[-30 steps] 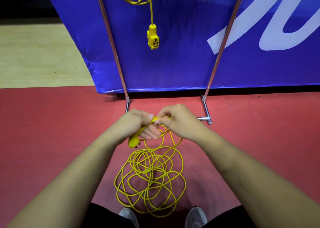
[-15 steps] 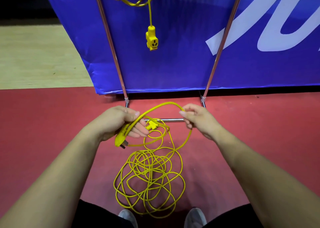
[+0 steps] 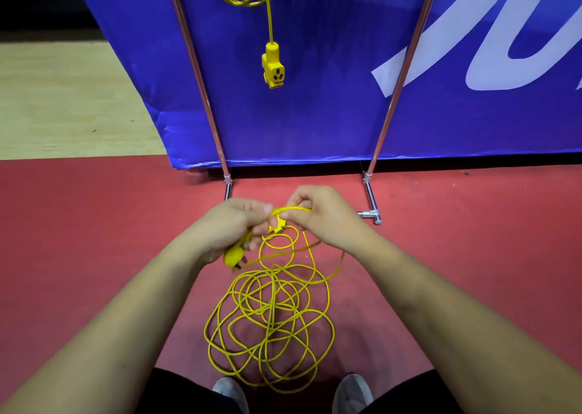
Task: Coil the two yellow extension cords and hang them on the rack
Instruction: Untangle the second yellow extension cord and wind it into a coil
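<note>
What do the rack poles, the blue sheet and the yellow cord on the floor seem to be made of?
Rack poles: metal, likely chromed steel; bright mirror-like glints. Blue sheet: probably coated fabric, slight sheen, creased at its lower corner. Yellow cord: smooth plastic or rubber jacket, bending in loose loops.

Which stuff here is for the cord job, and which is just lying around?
For the job: tangled cord, left hand gripping its plug end, right hand pinching a loop, hung cord, rack.
Just there: blue banner, shoes, red floor.
</note>
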